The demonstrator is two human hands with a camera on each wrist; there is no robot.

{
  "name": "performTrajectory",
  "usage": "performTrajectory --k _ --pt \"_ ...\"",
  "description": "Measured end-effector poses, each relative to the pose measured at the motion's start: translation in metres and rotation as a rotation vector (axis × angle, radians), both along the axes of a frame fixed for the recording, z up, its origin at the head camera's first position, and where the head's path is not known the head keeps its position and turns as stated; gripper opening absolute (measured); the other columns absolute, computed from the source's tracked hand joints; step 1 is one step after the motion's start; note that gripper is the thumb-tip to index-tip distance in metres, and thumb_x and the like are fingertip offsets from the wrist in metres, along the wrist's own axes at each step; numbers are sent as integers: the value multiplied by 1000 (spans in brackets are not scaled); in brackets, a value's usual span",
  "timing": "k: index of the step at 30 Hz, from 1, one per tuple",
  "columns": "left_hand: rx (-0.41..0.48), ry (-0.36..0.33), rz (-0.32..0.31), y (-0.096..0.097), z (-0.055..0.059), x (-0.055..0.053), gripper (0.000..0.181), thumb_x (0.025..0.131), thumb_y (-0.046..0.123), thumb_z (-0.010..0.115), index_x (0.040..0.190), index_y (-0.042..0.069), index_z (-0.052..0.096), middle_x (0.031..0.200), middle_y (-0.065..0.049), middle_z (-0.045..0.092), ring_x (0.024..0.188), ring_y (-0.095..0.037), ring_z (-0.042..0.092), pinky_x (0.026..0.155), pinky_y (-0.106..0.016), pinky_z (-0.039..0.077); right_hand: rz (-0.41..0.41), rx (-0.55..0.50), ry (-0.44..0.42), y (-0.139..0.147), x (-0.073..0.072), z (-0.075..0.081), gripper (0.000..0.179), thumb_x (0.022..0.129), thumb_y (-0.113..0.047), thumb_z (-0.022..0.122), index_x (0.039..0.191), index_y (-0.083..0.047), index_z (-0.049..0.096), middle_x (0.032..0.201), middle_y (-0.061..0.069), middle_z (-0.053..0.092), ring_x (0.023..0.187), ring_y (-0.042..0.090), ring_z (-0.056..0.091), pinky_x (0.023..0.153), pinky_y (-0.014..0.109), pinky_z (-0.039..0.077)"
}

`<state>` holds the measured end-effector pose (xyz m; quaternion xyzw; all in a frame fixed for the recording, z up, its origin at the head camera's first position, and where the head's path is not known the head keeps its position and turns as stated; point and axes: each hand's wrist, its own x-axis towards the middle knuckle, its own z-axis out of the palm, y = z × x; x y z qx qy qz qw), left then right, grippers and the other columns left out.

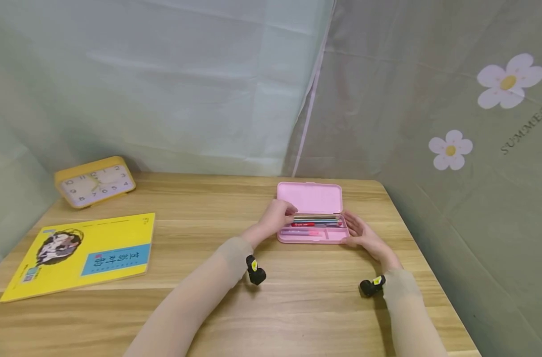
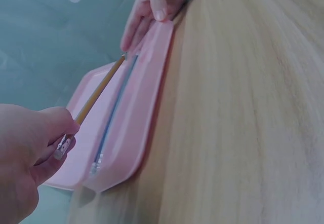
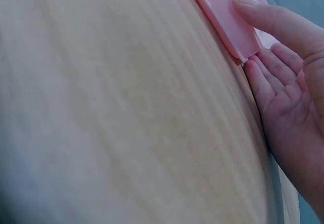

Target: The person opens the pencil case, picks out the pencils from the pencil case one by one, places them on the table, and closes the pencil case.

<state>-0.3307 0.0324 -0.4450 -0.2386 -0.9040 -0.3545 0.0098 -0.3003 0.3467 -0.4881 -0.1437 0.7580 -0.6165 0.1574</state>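
A pink pencil case lies with its lid raised at the back. Inside are several pencils and pens, among them a red pen and a pink-and-purple pen in the front compartment. My left hand, at the left end of the case, pinches a golden-brown pencil by the end with a silvery band. That pencil slants over the case in the left wrist view. Around the right end of the case, my right hand holds it, thumb at the front rim and fingers along the side.
A yellow book lies on the wooden table at the left. Behind it stands a yellow clock. Cloth curtains hang along the table's back and right edges.
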Motion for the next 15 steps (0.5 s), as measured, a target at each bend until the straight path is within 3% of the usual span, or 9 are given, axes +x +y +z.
performTrajectory --k 7,15 --pt "78 33 -14 -21 13 4 22 85 -2 67 106 -3 72 98 -14 75 92 -24 71 85 -31 58 6 17 33 0 0 -1 99 83 -5 73 156 0 5 162 26 7 149 41 11 113 17 32" --pt "207 65 -13 -72 26 13 24 83 -5 67 106 -9 70 97 -19 74 89 -29 71 80 -35 59 -17 4 -6 -2 2 1 97 83 3 69 156 -1 5 163 21 7 150 38 8 113 14 28"
